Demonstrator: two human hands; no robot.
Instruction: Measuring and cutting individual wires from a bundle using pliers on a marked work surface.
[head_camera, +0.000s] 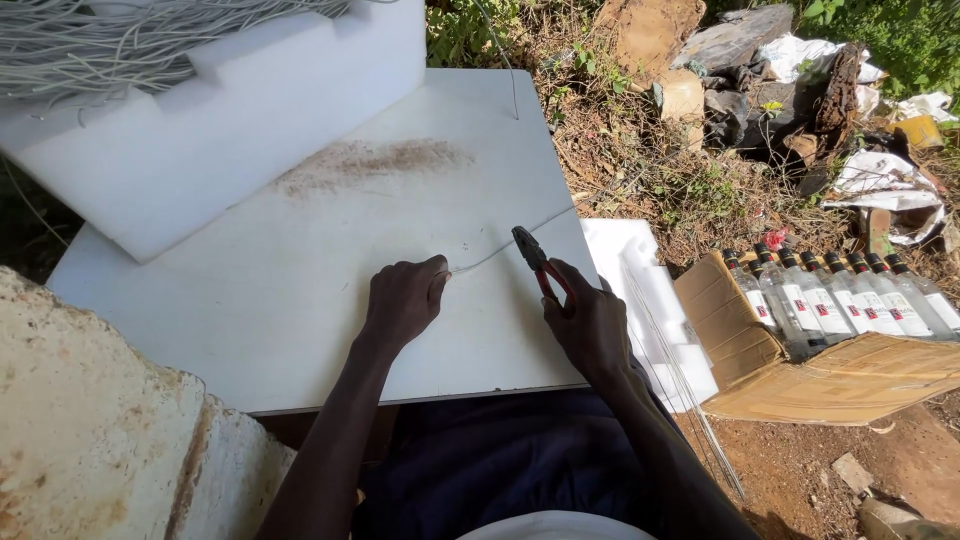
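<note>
A thin pale wire (505, 246) lies across the white board (300, 280) in front of me. My left hand (403, 300) pinches one end of it against the board. My right hand (590, 322) grips red-handled pliers (535, 260), whose dark jaws rest on the wire just right of my left hand. The wire runs on up and to the right past the board's edge.
A stepped white foam block (230, 120) with a bundle of pale wires (110, 40) sits at the back left. A cardboard box (800, 370) of clear bottles (840, 295) stands on the ground to the right, beside a white foam piece (650, 300) bearing thin rods. Rubble and litter lie beyond; a stone block (90, 440) sits front left.
</note>
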